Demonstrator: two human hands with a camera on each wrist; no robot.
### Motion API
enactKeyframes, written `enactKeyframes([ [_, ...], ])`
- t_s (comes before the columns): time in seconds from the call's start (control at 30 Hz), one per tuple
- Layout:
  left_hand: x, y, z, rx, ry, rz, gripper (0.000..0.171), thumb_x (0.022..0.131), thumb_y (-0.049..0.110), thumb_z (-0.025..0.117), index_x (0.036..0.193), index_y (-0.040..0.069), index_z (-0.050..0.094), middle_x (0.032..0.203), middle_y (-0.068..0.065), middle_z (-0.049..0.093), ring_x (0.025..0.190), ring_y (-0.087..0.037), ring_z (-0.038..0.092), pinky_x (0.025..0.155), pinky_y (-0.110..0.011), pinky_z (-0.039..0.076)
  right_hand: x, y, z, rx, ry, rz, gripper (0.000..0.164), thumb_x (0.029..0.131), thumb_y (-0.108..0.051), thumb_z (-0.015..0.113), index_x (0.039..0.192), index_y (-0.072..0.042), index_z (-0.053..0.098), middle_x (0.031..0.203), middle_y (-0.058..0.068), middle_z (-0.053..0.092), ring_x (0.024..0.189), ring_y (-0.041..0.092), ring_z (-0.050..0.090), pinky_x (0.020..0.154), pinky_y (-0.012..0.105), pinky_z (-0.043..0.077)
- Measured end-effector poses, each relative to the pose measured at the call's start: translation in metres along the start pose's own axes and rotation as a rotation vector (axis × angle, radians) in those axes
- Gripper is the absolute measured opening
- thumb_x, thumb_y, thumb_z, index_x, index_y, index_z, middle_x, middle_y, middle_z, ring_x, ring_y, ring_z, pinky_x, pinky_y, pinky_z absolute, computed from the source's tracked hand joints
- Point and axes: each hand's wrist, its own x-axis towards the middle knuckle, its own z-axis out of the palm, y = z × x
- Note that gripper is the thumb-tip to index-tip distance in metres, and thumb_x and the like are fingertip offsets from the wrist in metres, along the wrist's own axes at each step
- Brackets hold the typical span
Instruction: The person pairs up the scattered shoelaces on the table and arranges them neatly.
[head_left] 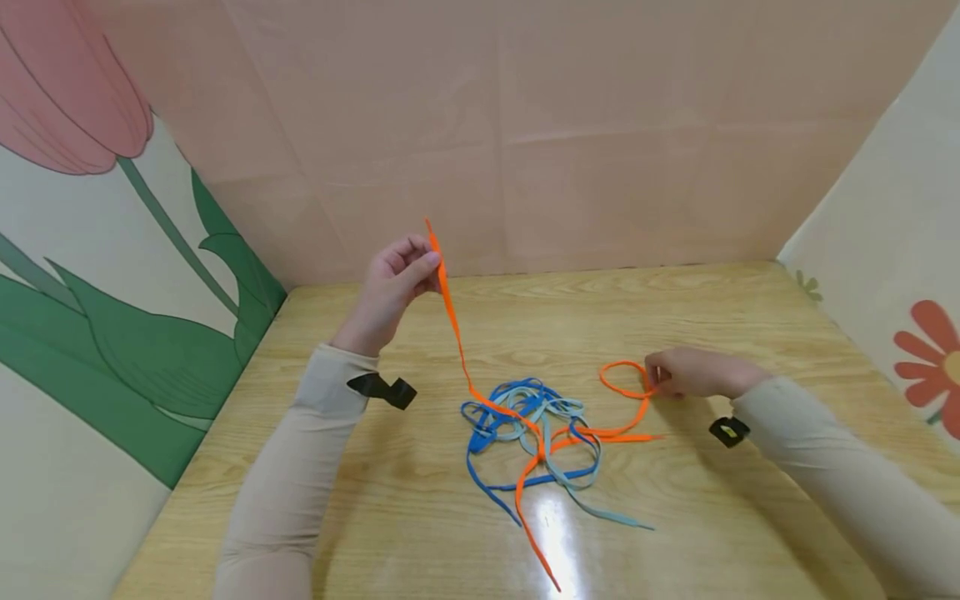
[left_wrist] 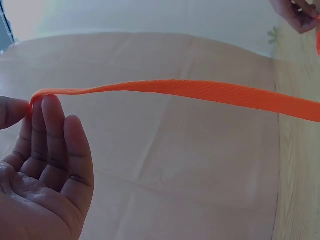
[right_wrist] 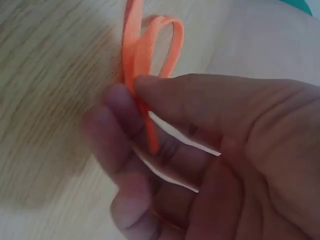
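My left hand [head_left: 397, 283] is raised over the far left of the table and pinches a flat orange shoelace [left_wrist: 200, 89] near its tip between thumb and fingertips. From there the lace slopes down to a loose tangle on the table. Blue shoelaces [head_left: 480, 440] and light blue shoelaces [head_left: 600, 512] lie looped together in that tangle, with orange strands across them. To the right, my right hand [head_left: 693, 372] pinches an orange lace [right_wrist: 144, 52] between thumb and index finger, low over the table. A small loop stands beyond the fingers, and a short end pokes into the palm.
The tangle sits on a wood-grain table [head_left: 420, 533]. A plain pinkish sheet [head_left: 525, 150] hangs behind the table's far edge. Painted walls stand on both sides, with a tulip [head_left: 67, 83] at left and a red flower [head_left: 926, 350] at right.
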Motion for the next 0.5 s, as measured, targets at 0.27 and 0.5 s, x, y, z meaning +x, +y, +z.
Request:
enactKeyframes([
  [0.27, -0.002, -0.003, 0.0, -0.001, -0.002, -0.012, 0.013, 0.097, 0.004, 0.052, 0.088, 0.011, 0.057, 0.077, 0.001, 0.063, 0.069, -0.012, 0.059, 0.07, -0.026, 0.054, -0.002, -0.019, 0.003, -0.183, 0.165, -0.059, 0.009, 0.088, -0.004, 0.065, 0.092, -0.008, 0.058, 0.085, 0.005, 0.057, 0.071, 0.015, 0.052, 0.062, 0.031, 0.046],
  [0.5, -0.003, -0.007, -0.001, 0.004, -0.001, -0.006, 0.008, 0.098, 0.008, 0.055, 0.09, 0.01, 0.057, 0.077, 0.001, 0.063, 0.07, -0.012, 0.059, 0.07, -0.025, 0.054, -0.009, -0.065, 0.017, -0.106, 0.119, -0.213, 0.022, 0.085, 0.001, 0.064, 0.08, -0.019, 0.058, 0.074, -0.011, 0.051, 0.066, 0.004, 0.046, 0.059, 0.021, 0.04],
])
